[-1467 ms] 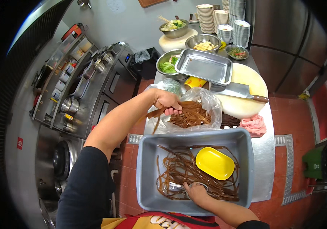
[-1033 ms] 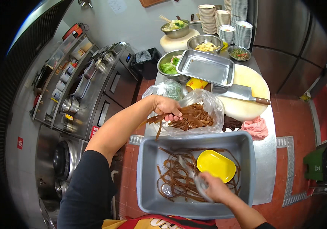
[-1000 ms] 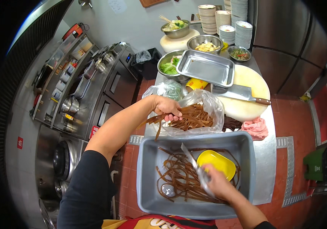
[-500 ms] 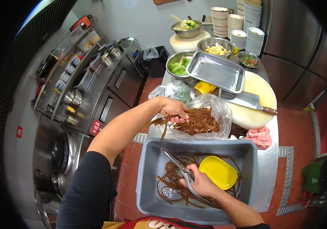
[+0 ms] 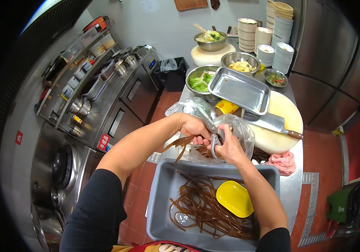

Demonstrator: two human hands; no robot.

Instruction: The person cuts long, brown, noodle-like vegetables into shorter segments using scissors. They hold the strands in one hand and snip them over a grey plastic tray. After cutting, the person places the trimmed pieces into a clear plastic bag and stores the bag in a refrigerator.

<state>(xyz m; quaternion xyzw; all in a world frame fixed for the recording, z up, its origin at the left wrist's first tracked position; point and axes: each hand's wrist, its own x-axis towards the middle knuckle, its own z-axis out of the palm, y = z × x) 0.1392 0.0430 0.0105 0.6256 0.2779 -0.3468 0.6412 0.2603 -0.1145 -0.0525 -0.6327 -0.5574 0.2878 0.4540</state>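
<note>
Over the clear plastic bag, my left hand grips a bunch of brown, flat, noodle-like strips, their ends poking out to its left. My right hand is close beside it, closed around the handles of metal scissors; the blades reach up past my left fingers. Both hands partly hide the strips in the bag. Below them is a grey plastic tub with a tangle of loose brown strips and a yellow oval dish inside.
Behind the bag are a metal tray, a cleaver on a round white cutting board, and several metal bowls of food. A pink cloth lies at the table's right edge. Stacked bowls stand at the back.
My right hand has lifted the scissors out of the tub and brought them up to the strips in my left hand. The left hand still holds its bunch, in nearly the same place.
</note>
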